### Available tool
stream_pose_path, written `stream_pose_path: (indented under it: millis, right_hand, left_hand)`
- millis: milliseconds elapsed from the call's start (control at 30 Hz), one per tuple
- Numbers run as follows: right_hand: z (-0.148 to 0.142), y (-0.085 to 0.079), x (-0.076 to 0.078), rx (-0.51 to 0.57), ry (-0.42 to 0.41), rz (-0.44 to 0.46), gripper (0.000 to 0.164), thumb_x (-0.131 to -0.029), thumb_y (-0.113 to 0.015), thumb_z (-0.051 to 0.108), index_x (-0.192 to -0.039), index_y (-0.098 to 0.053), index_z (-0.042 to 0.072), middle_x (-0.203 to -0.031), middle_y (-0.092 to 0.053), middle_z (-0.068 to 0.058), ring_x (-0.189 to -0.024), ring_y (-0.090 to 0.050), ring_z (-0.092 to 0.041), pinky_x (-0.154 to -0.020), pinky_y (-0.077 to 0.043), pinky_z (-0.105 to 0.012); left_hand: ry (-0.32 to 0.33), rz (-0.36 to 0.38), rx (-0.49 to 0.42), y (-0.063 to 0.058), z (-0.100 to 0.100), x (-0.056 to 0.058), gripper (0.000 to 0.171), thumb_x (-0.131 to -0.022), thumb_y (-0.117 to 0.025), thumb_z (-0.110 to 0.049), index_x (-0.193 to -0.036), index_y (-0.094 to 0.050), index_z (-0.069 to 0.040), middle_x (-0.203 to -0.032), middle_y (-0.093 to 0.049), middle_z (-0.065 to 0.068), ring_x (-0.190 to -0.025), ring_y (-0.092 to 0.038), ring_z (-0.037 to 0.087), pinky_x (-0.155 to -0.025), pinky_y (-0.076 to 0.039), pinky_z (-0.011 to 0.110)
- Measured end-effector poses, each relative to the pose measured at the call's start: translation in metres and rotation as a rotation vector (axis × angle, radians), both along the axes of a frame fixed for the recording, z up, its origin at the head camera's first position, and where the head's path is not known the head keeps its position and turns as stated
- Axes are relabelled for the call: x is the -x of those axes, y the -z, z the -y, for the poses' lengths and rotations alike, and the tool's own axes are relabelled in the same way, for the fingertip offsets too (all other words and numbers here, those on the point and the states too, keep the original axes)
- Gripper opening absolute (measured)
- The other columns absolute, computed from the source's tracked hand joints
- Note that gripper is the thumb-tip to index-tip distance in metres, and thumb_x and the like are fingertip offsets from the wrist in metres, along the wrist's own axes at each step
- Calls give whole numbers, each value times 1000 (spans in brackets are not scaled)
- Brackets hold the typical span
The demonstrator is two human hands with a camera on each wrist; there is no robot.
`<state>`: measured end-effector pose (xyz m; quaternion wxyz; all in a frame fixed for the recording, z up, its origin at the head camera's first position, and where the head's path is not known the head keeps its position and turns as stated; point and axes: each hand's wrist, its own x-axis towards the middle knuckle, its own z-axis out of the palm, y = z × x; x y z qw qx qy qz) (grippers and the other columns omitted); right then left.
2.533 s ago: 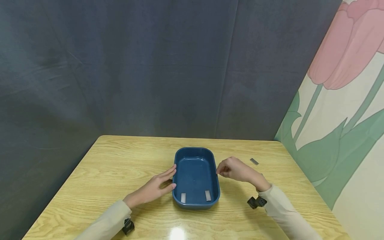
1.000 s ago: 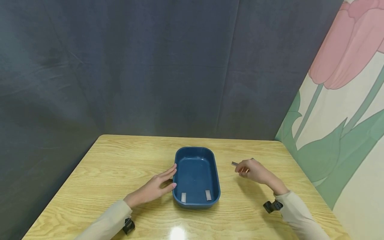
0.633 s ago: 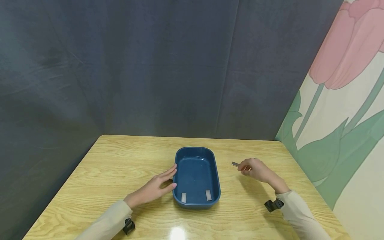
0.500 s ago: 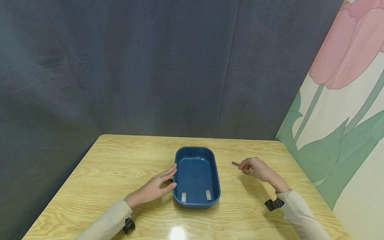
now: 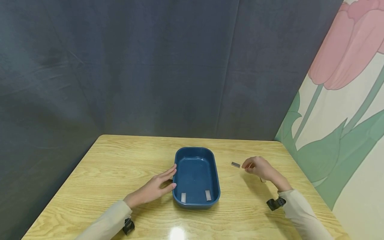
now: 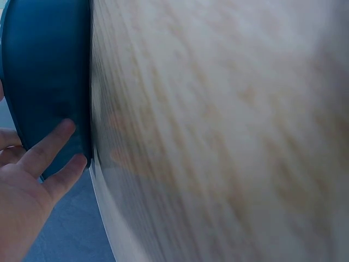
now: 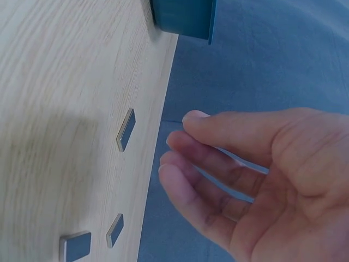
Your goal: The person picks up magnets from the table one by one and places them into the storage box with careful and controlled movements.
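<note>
My left hand (image 5: 153,190) rests its outstretched fingers against the left wall of a dark blue plastic bin (image 5: 195,173). In the left wrist view the fingertips (image 6: 66,126) touch the outside of that wall. Two small flat grey rectangular pieces (image 5: 208,195) lie inside the bin at the near end. To the right of the bin, my right hand (image 5: 259,168) hovers above the table with loosely bent fingers and nothing between them. A similar grey piece (image 5: 235,164) lies just left of its fingertips. In the right wrist view two more pieces (image 7: 115,231) lie on the table.
The wooden table (image 5: 129,156) has a dark curtain (image 5: 165,73) behind it. A wall with painted tulips (image 5: 345,133) borders its right side. Another grey piece (image 5: 263,180) shows partly beneath my right wrist.
My right hand has moved right, away from the bin's right edge. Its fingers, which overlapped the nearest grey piece half a second ago, are now apart from it. The left hand stays put.
</note>
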<state>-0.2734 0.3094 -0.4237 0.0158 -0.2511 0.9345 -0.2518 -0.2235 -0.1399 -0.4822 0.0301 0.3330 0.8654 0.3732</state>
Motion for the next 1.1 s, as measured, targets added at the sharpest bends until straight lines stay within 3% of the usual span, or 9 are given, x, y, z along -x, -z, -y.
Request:
stream_pose_path:
  millis: [200,500,733,1100]
  right_hand:
    - [-6,1,2,13,51,14,10,-89,-67,-4,-98,-72,-5,-88,-69,-9,-78,-65,-27,-67,-55,-41]
    - [-15,5,5,-8,96,36,9,-88,-68,-3,-96,-73,-4,-86,-70,-8,-75,-64,-23,-66,-54,-42]
    - [-20,7,5,-6,131,66,12,-89,-68,-2,-100,-71,-8,-95,-70,-18,-83,-65,-31,-71,-55,-46]
    - [-28,15,6,-25,224,88,11,-90,-68,-1,-99,-71,-8,-88,-68,-10,-78,-62,-26,-67,-53,-43]
  left_hand:
    - [5,-7,-1,0,-1,1,70,-103,-52,-44,-154,-30,-3,-164,-16,5,-145,-23,19,-113,-30,46]
    - [4,-6,1,-1,-1,0,69,-103,-53,-43,-155,-30,-3,-164,-16,4,-144,-26,19,-113,-30,46]
    - [3,2,-2,-1,-1,0,68,-103,-54,-41,-155,-30,-4,-164,-16,4,-144,-28,18,-113,-30,46]
    - [6,3,1,-2,-2,-2,67,-103,-53,-39,-155,-29,-3,-164,-15,4,-145,-23,19,-113,-30,46]
